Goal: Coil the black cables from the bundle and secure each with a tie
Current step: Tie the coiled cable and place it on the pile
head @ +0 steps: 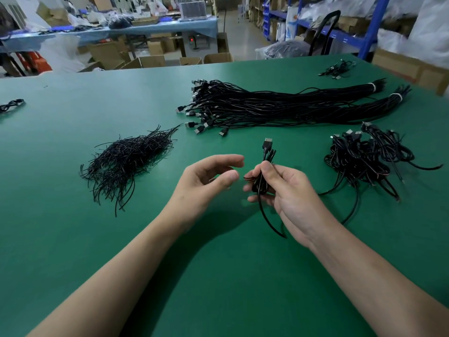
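The right hand (286,190) is raised over the middle of the green bench (73,239), its grip closed around a coiled black cable (268,155). The thumb lies across the front of the loops and the fingers curl behind. The cable's USB plug (268,143) sticks up above the thumb, and a loose tail (269,222) hangs below the palm. The left hand (206,181) hovers just beside it, grip open, with fingers loosely curved and nothing in them.

A heap of thin black wire ties (126,161) lies toward the left side of the bench. Toward the far right edge lie two long bundles of black USB cables (279,105), each bound near its far end with a white band (371,86), the plugs fanned out toward the middle. Near the right edge sits a pile of coiled cables (364,156). One small coil (11,105) lies at the left edge, and a few loose cables (337,69) lie near the far right corner.
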`<action>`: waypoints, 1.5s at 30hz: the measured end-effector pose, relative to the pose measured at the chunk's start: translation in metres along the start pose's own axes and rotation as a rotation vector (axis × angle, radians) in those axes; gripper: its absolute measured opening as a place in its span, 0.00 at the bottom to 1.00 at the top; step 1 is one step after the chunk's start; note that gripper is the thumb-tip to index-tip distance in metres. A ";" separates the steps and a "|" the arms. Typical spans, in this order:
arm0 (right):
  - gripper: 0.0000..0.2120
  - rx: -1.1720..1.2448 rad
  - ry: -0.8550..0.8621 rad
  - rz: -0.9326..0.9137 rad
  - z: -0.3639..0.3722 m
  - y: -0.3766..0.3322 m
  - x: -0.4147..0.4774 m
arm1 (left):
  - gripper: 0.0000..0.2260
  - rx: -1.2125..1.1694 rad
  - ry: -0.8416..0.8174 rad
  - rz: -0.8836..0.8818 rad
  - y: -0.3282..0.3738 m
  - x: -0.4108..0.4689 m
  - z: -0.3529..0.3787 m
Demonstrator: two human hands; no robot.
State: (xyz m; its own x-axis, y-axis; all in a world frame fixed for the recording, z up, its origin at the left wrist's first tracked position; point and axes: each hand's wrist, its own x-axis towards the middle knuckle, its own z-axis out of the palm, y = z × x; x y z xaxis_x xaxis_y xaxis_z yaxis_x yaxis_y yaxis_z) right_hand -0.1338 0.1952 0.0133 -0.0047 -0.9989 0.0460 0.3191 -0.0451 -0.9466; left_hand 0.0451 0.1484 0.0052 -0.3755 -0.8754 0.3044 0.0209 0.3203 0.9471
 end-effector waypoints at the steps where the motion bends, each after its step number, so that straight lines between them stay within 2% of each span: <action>1: 0.13 0.018 -0.008 -0.007 0.001 -0.001 0.000 | 0.12 0.002 -0.051 -0.025 -0.001 0.000 -0.002; 5: 0.13 0.055 -0.095 0.006 0.003 -0.001 -0.002 | 0.17 -0.021 -0.214 -0.092 0.000 -0.002 -0.002; 11: 0.13 0.027 -0.153 0.015 0.003 -0.001 -0.004 | 0.17 -0.081 -0.191 -0.115 0.003 -0.002 -0.001; 17: 0.14 -0.016 -0.147 0.000 0.004 0.001 -0.004 | 0.18 -0.069 -0.174 -0.158 0.001 -0.002 0.001; 21: 0.14 -0.080 -0.159 -0.003 0.006 0.001 -0.005 | 0.22 -0.033 -0.133 -0.126 0.001 -0.003 0.003; 27: 0.12 -0.123 -0.158 -0.014 0.007 0.002 -0.007 | 0.13 -0.080 -0.129 -0.096 0.000 -0.004 0.009; 34: 0.10 -0.318 -0.118 -0.133 0.008 0.010 -0.006 | 0.13 -0.167 -0.128 -0.014 0.003 -0.003 0.013; 40: 0.11 -0.713 -0.038 -0.338 0.014 0.012 -0.009 | 0.16 -0.202 -0.008 -0.034 0.003 -0.003 0.016; 45: 0.11 -0.746 -0.022 -0.296 0.021 0.011 -0.012 | 0.16 -0.184 0.063 -0.036 0.006 -0.003 0.017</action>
State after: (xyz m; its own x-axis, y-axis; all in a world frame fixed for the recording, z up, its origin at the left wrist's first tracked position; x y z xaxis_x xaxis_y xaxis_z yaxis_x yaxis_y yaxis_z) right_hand -0.1104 0.2070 0.0087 0.0313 -0.9442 0.3279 -0.4103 -0.3113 -0.8572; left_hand 0.0303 0.1598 0.0082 -0.3203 -0.9078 0.2706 0.1802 0.2220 0.9582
